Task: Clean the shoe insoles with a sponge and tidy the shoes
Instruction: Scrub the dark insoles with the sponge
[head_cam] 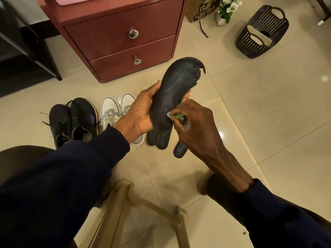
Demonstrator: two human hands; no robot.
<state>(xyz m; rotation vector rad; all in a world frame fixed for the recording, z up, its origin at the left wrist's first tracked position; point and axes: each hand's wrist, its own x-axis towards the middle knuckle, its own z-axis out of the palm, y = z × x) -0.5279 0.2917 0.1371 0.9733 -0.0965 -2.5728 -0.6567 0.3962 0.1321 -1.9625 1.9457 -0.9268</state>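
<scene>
My left hand (141,111) grips a black insole (176,86) with a torn, ragged toe edge, holding it up over the floor. My right hand (195,126) pinches a small green sponge (176,116) and presses it against the heel end of that insole. Pale wet streaks show on the insole's surface. Below the hands, three more dark insoles (158,138) lie on the tiles. A pair of black sneakers (75,120) and a pair of white sneakers (114,111) stand side by side on the floor to the left.
A red two-drawer cabinet (121,38) stands behind the shoes. A dark plastic basket (263,33) lies tipped on the floor at the back right, near a flower pot (224,13). A translucent plastic stool frame (136,208) sits between my knees. A dark rack (23,56) stands at the left.
</scene>
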